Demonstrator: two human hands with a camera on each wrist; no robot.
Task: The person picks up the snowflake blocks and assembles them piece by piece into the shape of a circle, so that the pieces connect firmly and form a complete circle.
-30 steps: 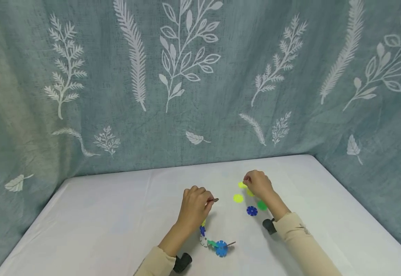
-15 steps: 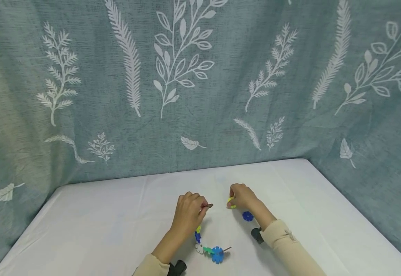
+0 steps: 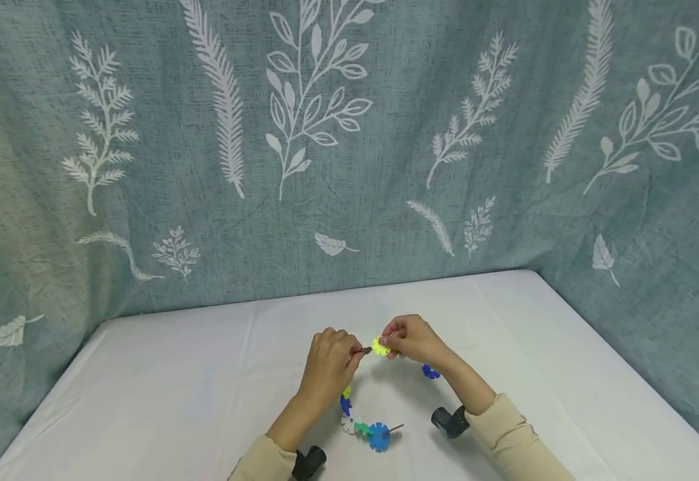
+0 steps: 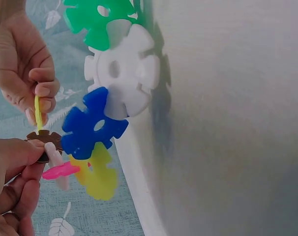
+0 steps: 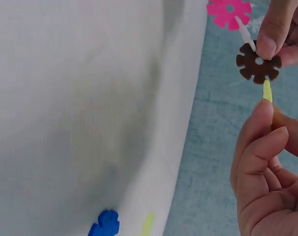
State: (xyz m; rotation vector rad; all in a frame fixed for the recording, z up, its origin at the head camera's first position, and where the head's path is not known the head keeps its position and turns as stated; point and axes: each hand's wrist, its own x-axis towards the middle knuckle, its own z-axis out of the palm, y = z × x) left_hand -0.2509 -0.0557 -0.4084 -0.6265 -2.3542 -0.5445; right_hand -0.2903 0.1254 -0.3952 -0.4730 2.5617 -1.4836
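My left hand (image 3: 330, 361) pinches a brown notched disc (image 5: 250, 66) between thumb and fingers. It ends a chain of interlocked discs: a white one seen edge-on (image 5: 246, 34), a pink disc (image 4: 60, 170), a yellow disc (image 4: 104, 179), a dark blue disc (image 4: 85, 128), a white disc (image 4: 145, 73) and a green disc (image 4: 97, 34). A brown disc (image 3: 396, 427) and a light blue disc (image 3: 379, 439) form the near end. With thumb and fingers, my right hand (image 3: 415, 339) pinches another yellow disc (image 5: 267, 91), its edge at the brown disc's notch; how deep it sits I cannot tell.
On the white-covered table (image 3: 193, 387), a loose dark blue disc (image 3: 430, 372) lies below the right forearm. A yellow piece (image 5: 148, 224) shows near it. Black wrist cameras (image 3: 448, 422) sit under both wrists. A patterned curtain (image 3: 349, 267) hangs behind the table.
My right hand has come from the loose discs at the right toward my left hand, bringing a yellow disc up to the brown one. The left hand has kept its pinch, nearly still.
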